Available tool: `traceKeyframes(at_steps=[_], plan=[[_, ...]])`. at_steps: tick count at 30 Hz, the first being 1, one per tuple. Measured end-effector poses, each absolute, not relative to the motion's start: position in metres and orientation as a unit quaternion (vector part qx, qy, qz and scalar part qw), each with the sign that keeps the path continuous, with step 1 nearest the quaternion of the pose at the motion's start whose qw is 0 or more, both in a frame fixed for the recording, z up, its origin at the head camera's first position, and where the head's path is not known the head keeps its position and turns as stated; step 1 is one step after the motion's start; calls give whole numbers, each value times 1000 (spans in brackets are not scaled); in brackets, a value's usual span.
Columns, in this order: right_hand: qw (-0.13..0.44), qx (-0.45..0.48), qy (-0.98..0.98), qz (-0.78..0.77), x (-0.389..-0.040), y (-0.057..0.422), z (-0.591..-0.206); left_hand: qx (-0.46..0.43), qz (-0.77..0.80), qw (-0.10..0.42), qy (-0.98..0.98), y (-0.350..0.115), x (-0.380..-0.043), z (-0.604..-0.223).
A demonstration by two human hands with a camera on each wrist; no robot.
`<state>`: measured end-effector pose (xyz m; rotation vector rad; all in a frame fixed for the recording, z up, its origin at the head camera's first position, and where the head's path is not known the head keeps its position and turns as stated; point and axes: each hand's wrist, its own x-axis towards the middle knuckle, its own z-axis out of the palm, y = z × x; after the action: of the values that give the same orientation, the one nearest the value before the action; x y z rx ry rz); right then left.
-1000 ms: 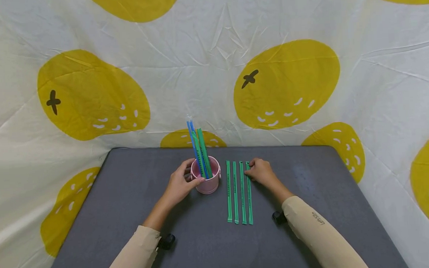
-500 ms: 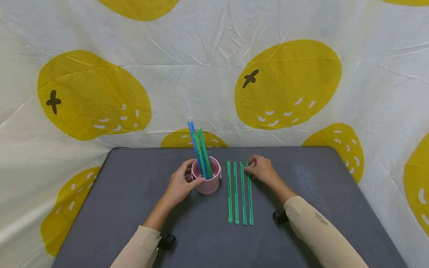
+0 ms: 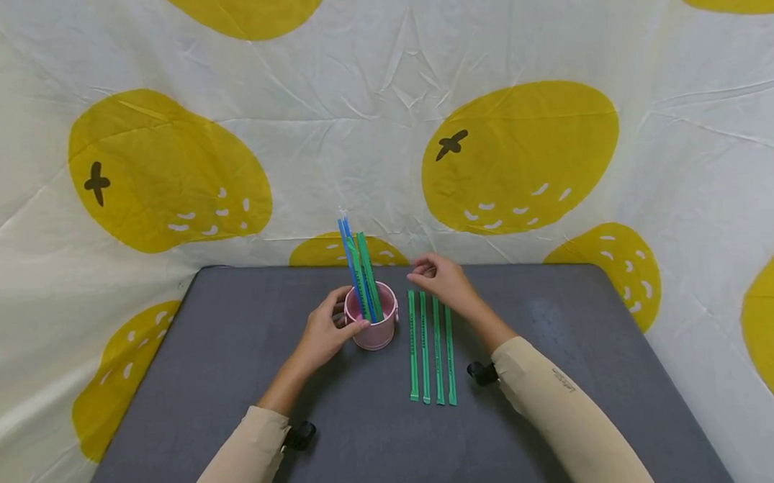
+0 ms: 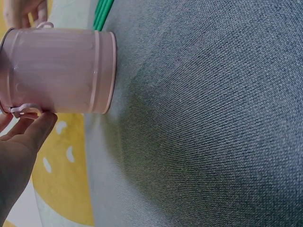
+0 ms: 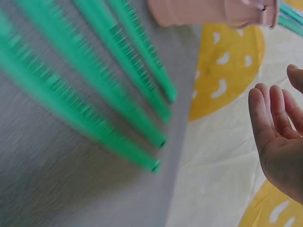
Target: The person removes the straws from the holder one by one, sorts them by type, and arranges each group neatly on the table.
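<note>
A small pink bucket stands on the table, with blue straws and green-wrapped straws leaning up out of it. My left hand holds the bucket from its left side, thumb over the near rim and fingers by the side handle. To the right lie several green-wrapped straws in a row, side by side and lengthwise. Above their far ends hovers my right hand, nothing in it. The right wrist view shows its fingers extended, apart from the straws.
The dark grey table ends just behind the bucket. Beyond it hangs a pale cloth with large yellow fruit prints. A black wrist camera is strapped to each forearm, close above the tabletop.
My right hand has left the far end of the rightmost straw, rising and moving left over the row. My left hand and the bucket stay in place.
</note>
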<state>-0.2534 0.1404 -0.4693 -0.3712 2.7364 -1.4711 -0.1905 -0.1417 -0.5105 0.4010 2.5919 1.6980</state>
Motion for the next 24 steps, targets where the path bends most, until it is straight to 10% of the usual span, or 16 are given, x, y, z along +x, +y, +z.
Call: traceKeyframes(at_steps=[24], plan=[[-5,-164,859,-485,-274,62,-445,138,562,6,815,-141,-189,-511]])
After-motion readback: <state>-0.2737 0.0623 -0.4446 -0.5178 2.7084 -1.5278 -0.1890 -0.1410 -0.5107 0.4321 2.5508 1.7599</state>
